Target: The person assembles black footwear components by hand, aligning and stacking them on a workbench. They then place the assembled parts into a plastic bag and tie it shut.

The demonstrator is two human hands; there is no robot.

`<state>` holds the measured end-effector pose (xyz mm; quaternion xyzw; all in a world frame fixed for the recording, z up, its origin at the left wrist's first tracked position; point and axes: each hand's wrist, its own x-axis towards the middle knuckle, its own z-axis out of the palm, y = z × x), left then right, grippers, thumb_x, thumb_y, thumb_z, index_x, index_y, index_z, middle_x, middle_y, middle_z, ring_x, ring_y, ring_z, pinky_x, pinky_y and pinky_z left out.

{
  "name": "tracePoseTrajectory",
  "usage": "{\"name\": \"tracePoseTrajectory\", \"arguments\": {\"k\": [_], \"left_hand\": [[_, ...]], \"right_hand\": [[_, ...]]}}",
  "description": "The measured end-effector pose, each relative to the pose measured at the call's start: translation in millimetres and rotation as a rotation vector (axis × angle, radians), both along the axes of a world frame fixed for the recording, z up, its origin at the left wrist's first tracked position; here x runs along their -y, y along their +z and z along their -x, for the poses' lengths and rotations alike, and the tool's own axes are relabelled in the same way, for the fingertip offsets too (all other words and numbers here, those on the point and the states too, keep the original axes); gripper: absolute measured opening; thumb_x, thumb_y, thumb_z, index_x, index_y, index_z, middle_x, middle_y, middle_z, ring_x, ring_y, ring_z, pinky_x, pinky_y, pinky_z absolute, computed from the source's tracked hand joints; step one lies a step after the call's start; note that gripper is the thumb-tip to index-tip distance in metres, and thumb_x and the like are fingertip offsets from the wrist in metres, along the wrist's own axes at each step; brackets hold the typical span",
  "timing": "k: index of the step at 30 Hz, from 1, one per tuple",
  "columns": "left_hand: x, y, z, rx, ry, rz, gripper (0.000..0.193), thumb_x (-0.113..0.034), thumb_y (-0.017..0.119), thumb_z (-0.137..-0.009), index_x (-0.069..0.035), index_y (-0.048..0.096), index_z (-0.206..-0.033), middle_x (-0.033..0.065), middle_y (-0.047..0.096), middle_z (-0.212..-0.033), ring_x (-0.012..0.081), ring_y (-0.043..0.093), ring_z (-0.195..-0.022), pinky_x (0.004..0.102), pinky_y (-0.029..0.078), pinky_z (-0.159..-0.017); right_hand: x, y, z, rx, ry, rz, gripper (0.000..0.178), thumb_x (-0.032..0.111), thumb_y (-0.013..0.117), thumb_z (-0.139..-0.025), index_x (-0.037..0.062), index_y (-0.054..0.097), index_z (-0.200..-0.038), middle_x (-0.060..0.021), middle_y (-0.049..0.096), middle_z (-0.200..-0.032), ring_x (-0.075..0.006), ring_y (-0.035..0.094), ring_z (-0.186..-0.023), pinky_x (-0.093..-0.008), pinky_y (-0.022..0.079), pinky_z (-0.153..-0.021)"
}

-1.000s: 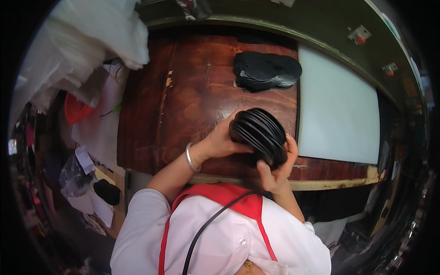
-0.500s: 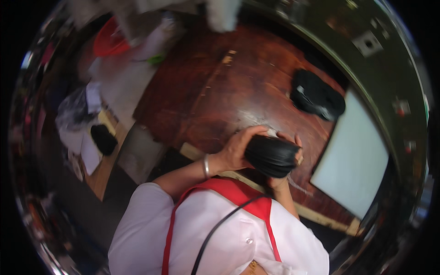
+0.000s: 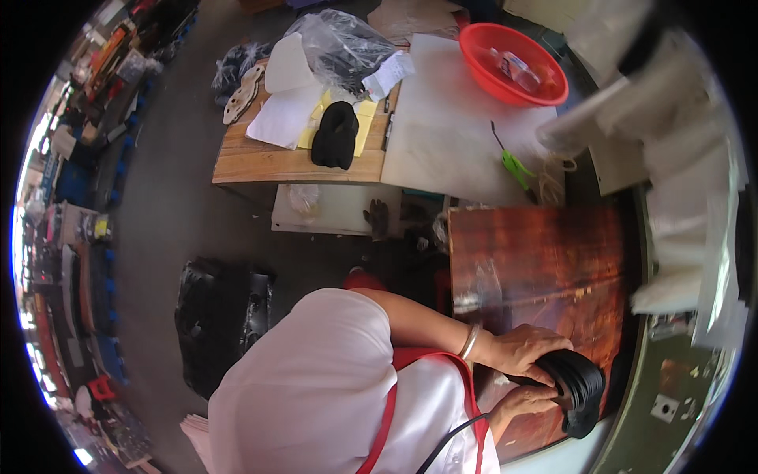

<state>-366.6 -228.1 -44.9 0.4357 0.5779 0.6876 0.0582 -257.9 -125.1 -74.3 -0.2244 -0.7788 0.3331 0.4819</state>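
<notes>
My left hand (image 3: pixel 527 351), with a silver bangle on its wrist, curls round the upper side of a bundle of black layered pieces (image 3: pixel 575 373). From below, my right hand (image 3: pixel 523 404) closes on the same bundle, its fingers pressed against the near end. Thin folds show along the bundle's far side; what the pieces are I cannot make out. Just beyond the right fingers, more black material (image 3: pixel 583 423) reaches down toward the pale board; whether it is a separate bundle I cannot tell. Both hands are over the reddish-brown wooden table (image 3: pixel 537 253).
A red basin (image 3: pixel 482 75) with clear plastic inside stands on the pale worktop (image 3: pixel 430 110), near a green-handled tool (image 3: pixel 515 167). Another black bundle (image 3: pixel 335 136) lies on papers on the wooden bench (image 3: pixel 237 162). White sheets (image 3: pixel 679 229) hang at right; a black bag-like heap (image 3: pixel 207 316) is on the floor.
The view has swung to the left, bringing the bench and red basin fully in. Both hands still grip the black bundle, which now appears close to the right part of the table.
</notes>
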Motion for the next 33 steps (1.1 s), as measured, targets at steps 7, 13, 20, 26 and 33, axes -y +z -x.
{"name": "tracePoseTrajectory", "arguments": {"k": [7, 13, 20, 26, 33], "left_hand": [[157.4, 15.8, 108.4, 0.208, 0.429, -0.058, 0.056, -0.031, 0.071, -0.081, -0.001, 0.05, -0.123, 0.0185, 0.06, -0.111, 0.0316, 0.06, -0.105, 0.0395, 0.047, -0.087], [348.3, -47.1, 169.9, 0.779, 0.868, 0.122, 0.044, -0.035, 0.058, -0.092, 0.003, 0.057, -0.113, 0.0118, 0.067, -0.094, 0.0201, 0.063, -0.087, 0.0338, 0.049, -0.078], [473.5, -117.8, 232.1, 1.001, 0.951, 0.207, 0.062, -0.053, 0.05, -0.093, 0.007, 0.059, -0.108, 0.0111, 0.065, -0.09, 0.0174, 0.059, -0.084, 0.0308, 0.049, -0.077], [496.2, -172.5, 274.0, 0.941, 0.995, 0.586, 0.063, -0.048, 0.035, -0.098, 0.01, 0.058, -0.106, 0.0271, 0.064, -0.095, 0.0387, 0.061, -0.097, 0.0415, 0.045, -0.083], [500.0, -121.6, 259.4, 0.123, 1.459, 1.044, 0.043, -0.034, 0.056, -0.091, 0.005, 0.06, -0.109, 0.0252, 0.061, -0.106, 0.0405, 0.056, -0.104, 0.0459, 0.043, -0.092]], "right_hand": [[125.8, 44.0, 131.9, 0.247, 0.497, 0.085, 0.046, 0.028, 0.046, -0.099, -0.0065, 0.041, -0.129, -0.0191, 0.049, -0.126, -0.0249, 0.049, -0.11, -0.0379, 0.039, -0.096], [280.5, 0.6, 256.4, 0.782, 1.018, 0.48, 0.066, 0.012, 0.076, -0.077, -0.0024, 0.043, -0.132, -0.012, 0.059, -0.109, -0.0176, 0.057, -0.1, -0.0291, 0.045, -0.089], [402.3, -70.5, 329.3, 0.839, 1.142, 0.778, 0.048, 0.019, 0.067, -0.087, -0.0089, 0.052, -0.122, -0.0146, 0.067, -0.098, -0.0156, 0.062, -0.088, -0.0281, 0.05, -0.076], [400.3, -85.0, 339.2, 1.107, 1.024, 0.67, 0.044, 0.017, 0.067, -0.085, -0.0078, 0.055, -0.119, -0.0097, 0.068, -0.086, -0.0119, 0.062, -0.077, -0.0243, 0.049, -0.068], [272.7, -21.4, 276.1, 1.026, 1.07, 0.77, 0.034, 0.009, 0.064, -0.089, -0.0023, 0.055, -0.12, -0.0109, 0.068, -0.094, -0.0128, 0.064, -0.084, -0.0269, 0.053, -0.077]]}}
